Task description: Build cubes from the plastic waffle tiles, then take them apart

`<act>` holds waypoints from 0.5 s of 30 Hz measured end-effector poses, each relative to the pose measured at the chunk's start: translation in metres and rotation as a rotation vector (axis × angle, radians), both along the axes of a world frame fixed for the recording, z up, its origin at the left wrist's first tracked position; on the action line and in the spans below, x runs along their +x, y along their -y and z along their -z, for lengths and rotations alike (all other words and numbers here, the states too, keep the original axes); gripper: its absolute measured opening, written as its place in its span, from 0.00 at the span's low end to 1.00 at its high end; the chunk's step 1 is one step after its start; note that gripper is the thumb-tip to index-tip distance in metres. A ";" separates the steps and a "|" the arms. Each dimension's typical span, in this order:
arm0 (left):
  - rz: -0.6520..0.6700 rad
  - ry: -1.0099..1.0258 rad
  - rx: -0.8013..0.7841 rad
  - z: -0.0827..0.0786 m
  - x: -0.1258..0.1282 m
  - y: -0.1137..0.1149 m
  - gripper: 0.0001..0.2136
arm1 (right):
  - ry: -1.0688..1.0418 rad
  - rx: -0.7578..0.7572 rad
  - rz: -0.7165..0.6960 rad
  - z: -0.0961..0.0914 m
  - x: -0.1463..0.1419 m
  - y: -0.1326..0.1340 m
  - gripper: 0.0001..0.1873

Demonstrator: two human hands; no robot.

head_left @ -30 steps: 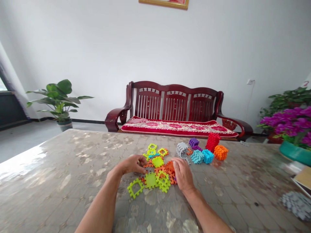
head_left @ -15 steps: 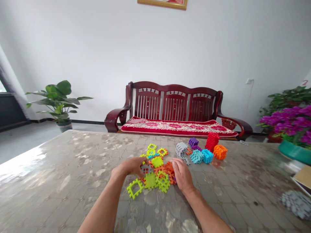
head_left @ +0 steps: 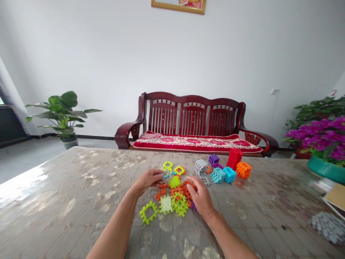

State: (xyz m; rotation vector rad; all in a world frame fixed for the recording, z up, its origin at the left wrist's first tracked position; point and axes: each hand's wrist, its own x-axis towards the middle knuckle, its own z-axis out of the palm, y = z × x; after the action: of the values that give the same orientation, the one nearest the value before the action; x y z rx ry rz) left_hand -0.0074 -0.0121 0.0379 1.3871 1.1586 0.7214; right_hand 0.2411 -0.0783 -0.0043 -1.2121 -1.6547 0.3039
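My left hand (head_left: 149, 182) pinches a grey square building piece (head_left: 166, 176) between thumb and fingers, above the left side of a loose pile. My right hand (head_left: 202, 198) rests at the pile's right side with thumb and fingers apart, against orange notched pieces (head_left: 186, 186). Between the hands lies a lime solid square (head_left: 174, 182). Nearer me are a pale green square (head_left: 165, 204), a lime piece with an opening (head_left: 180, 205) and a lime open frame (head_left: 149, 212). A purple piece (head_left: 193, 206) peeks out beside my right hand. More lime frames (head_left: 179, 170) lie beyond.
Sorted stacks stand at the back right: grey (head_left: 201, 167), purple (head_left: 214, 159), light blue (head_left: 218, 175), red (head_left: 235, 158) and orange (head_left: 244, 169). Grey pieces (head_left: 329, 227) lie at the right edge, near a purple-flowered pot (head_left: 327, 169). A wooden bench (head_left: 192, 113) stands behind the table.
My left hand has lifted the grey piece and moved slightly up and away, uncovering orange pieces beneath. My right hand has stayed by the orange pieces, its thumb shifting a little.
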 end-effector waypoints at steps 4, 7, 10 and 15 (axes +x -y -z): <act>-0.039 0.095 -0.096 -0.004 0.015 0.007 0.20 | 0.064 0.040 0.040 -0.006 -0.006 0.003 0.15; -0.022 0.109 -0.114 -0.003 0.028 0.011 0.21 | 0.088 0.094 0.041 -0.012 -0.013 0.005 0.23; 0.008 0.134 -0.111 -0.002 0.039 0.014 0.22 | 0.123 0.122 0.028 -0.015 -0.022 0.006 0.29; 0.068 0.186 -0.102 -0.004 0.046 0.019 0.23 | 0.153 0.118 0.028 -0.014 -0.029 0.009 0.27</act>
State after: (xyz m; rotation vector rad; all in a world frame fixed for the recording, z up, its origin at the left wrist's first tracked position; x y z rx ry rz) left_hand 0.0388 -0.0308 0.0421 1.2407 0.9841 0.7175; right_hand 0.2118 -0.0871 0.0095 -1.1924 -1.7598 0.0965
